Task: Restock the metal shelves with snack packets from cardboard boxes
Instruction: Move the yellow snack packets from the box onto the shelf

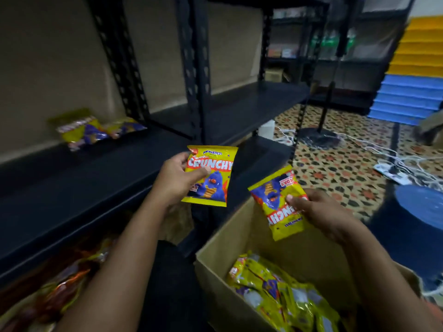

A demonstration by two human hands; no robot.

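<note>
Each hand pinches one yellow packet by its edge: the left hand (176,179) holds its packet (209,176) upright toward the shelf (79,178), ready to place; the right hand (321,213) lifts an upside-down packet (275,200) above the box (223,267). Two packets (93,130) already lie on the shelf; the many in the box are uncountable.

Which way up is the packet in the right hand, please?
Upside down, tilted. The lettering on the packet in the right hand reads inverted, unlike the upright one the left hand holds.
</note>
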